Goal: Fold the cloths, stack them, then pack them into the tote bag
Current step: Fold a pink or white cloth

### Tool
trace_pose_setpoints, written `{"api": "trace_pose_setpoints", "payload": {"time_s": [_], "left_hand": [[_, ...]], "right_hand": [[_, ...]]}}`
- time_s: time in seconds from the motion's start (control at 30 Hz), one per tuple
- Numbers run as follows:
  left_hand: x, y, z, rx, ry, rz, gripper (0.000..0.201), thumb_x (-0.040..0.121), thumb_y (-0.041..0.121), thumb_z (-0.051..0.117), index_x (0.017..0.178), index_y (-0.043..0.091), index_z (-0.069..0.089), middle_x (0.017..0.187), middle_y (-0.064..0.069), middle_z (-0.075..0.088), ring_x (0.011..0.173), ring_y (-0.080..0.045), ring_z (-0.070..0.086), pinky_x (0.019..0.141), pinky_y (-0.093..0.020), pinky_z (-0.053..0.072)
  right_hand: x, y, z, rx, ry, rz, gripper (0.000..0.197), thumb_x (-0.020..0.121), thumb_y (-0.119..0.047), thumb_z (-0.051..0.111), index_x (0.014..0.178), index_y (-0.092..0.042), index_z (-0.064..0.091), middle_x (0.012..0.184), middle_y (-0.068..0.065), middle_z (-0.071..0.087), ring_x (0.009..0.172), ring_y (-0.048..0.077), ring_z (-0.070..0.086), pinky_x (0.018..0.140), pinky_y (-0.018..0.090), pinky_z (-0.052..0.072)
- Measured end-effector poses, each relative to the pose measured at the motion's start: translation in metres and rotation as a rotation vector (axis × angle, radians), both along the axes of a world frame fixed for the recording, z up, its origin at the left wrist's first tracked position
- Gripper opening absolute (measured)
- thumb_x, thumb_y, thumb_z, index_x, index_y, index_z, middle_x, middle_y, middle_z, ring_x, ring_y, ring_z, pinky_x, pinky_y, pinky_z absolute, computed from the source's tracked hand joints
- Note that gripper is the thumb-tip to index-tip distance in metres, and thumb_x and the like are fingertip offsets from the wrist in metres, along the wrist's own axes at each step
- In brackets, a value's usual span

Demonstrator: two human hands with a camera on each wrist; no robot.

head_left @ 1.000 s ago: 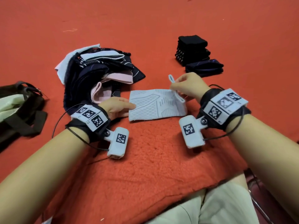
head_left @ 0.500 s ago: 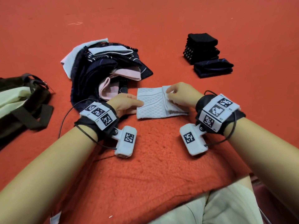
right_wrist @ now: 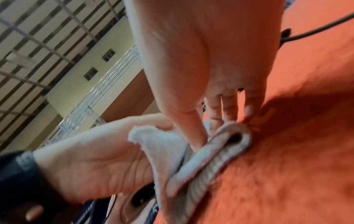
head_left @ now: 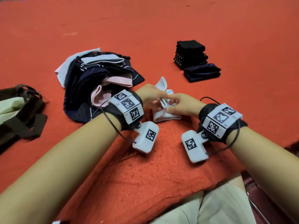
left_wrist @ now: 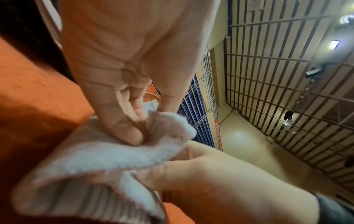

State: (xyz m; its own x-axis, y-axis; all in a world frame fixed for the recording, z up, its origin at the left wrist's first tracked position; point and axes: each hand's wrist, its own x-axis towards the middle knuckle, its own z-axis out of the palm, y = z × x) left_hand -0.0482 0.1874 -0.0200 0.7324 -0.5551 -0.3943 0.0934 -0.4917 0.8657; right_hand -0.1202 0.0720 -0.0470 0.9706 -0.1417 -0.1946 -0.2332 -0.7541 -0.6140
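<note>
A: Here, a white cloth (head_left: 163,110), half-folded on the orange blanket (head_left: 145,175), is pinched by both the left hand (head_left: 152,98) and right hand (head_left: 181,105).

B: If either pinch is loosened, the fold could be lost.

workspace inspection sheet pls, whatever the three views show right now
surface: orange fleece blanket.
job's things: white cloth half folded; unfolded pile; folded stack; tote bag at left.
clutter: nothing seen.
grippers: left hand and right hand both pinch the white cloth.
cables: black wrist cables.
surroundings: slatted ceiling.
</note>
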Motion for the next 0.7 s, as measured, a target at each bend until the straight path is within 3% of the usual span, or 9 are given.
{"api": "trace_pose_setpoints", "payload": {"time_s": [0.1, 0.2, 0.27, 0.37, 0.4, 0.47, 0.53, 0.6, 0.7], "left_hand": [[-0.001, -0.014, -0.003, 0.080, -0.036, -0.004, 0.016, 0.089, 0.004, 0.056, 0.074, 0.008, 0.052, 0.070, -0.006, 0.050, 0.055, -0.014, 0.054, 0.043, -0.020, 0.051], [-0.004, -0.024, -0.006, 0.133, -0.064, -0.016, 0.021, 0.089, 0.002, 0.057, 0.069, 0.005, 0.049, 0.065, -0.008, 0.049, 0.047, -0.014, 0.055, 0.041, -0.021, 0.050], [-0.005, -0.028, -0.008, 0.140, -0.072, -0.019, 0.018, 0.090, 0.005, 0.056, 0.073, 0.003, 0.051, 0.064, -0.008, 0.050, 0.046, -0.014, 0.054, 0.040, -0.020, 0.049], [-0.006, -0.031, -0.006, 0.121, -0.018, -0.001, 0.017, 0.095, 0.016, 0.048, 0.094, 0.000, 0.052, 0.072, -0.010, 0.050, 0.054, -0.018, 0.052, 0.042, -0.021, 0.051], [-0.005, -0.031, -0.006, 0.122, 0.002, -0.003, 0.018, 0.096, 0.015, 0.043, 0.093, 0.000, 0.052, 0.073, -0.010, 0.049, 0.056, -0.019, 0.051, 0.045, -0.023, 0.051], [-0.004, -0.030, -0.005, 0.133, 0.022, -0.018, 0.018, 0.096, 0.009, 0.038, 0.085, 0.002, 0.050, 0.073, -0.010, 0.047, 0.057, -0.019, 0.050, 0.048, -0.027, 0.050], [0.000, -0.029, -0.004, 0.147, 0.014, -0.044, 0.011, 0.095, 0.004, 0.042, 0.089, 0.000, 0.051, 0.073, -0.008, 0.045, 0.055, -0.019, 0.048, 0.046, -0.025, 0.046], [0.007, -0.029, -0.002, 0.184, -0.118, -0.059, 0.008, 0.092, 0.006, 0.051, 0.097, 0.003, 0.056, 0.073, -0.005, 0.047, 0.056, -0.019, 0.046, 0.049, -0.023, 0.042], [0.017, -0.031, 0.003, 0.354, -0.499, -0.102, 0.014, 0.090, 0.018, 0.052, 0.076, 0.019, 0.053, 0.079, -0.003, 0.051, 0.080, -0.021, 0.049, 0.070, -0.027, 0.043]], "right_hand": [[-0.011, -0.012, -0.002, 0.441, -0.040, -0.208, 0.064, 0.081, 0.012, 0.049, 0.135, -0.020, 0.044, 0.098, 0.002, 0.058, 0.066, 0.011, 0.049, 0.055, 0.020, 0.041], [-0.015, -0.018, -0.005, 0.606, -0.038, -0.348, 0.058, 0.084, 0.003, 0.052, 0.136, -0.019, 0.040, 0.107, 0.004, 0.063, 0.088, 0.013, 0.056, 0.070, 0.022, 0.045], [-0.015, -0.019, -0.006, 0.620, 0.000, -0.365, 0.060, 0.086, -0.010, 0.058, 0.140, -0.019, 0.033, 0.119, 0.009, 0.058, 0.097, 0.017, 0.057, 0.075, 0.026, 0.047], [-0.014, -0.019, -0.009, 0.570, 0.026, -0.368, 0.073, 0.082, -0.030, 0.065, 0.142, -0.018, 0.025, 0.116, 0.008, 0.057, 0.089, 0.017, 0.057, 0.071, 0.026, 0.047], [-0.013, -0.019, -0.010, 0.517, 0.025, -0.372, 0.076, 0.080, -0.034, 0.067, 0.142, -0.017, 0.026, 0.116, 0.007, 0.057, 0.086, 0.016, 0.057, 0.072, 0.027, 0.047], [-0.009, -0.019, -0.016, 0.413, 0.012, -0.392, 0.072, 0.078, -0.030, 0.071, 0.137, -0.014, 0.033, 0.110, 0.005, 0.057, 0.079, 0.014, 0.056, 0.077, 0.029, 0.047], [-0.005, -0.019, -0.020, 0.344, -0.001, -0.385, 0.061, 0.075, -0.019, 0.073, 0.128, -0.010, 0.044, 0.101, 0.005, 0.057, 0.077, 0.016, 0.055, 0.078, 0.032, 0.047], [-0.004, -0.020, -0.022, 0.314, 0.006, -0.356, 0.052, 0.075, -0.016, 0.074, 0.121, -0.008, 0.051, 0.092, 0.005, 0.059, 0.081, 0.019, 0.056, 0.083, 0.036, 0.047], [-0.006, -0.021, -0.023, 0.309, -0.002, -0.327, 0.044, 0.077, -0.017, 0.073, 0.116, -0.008, 0.055, 0.084, 0.002, 0.059, 0.080, 0.018, 0.055, 0.083, 0.035, 0.046]]}}
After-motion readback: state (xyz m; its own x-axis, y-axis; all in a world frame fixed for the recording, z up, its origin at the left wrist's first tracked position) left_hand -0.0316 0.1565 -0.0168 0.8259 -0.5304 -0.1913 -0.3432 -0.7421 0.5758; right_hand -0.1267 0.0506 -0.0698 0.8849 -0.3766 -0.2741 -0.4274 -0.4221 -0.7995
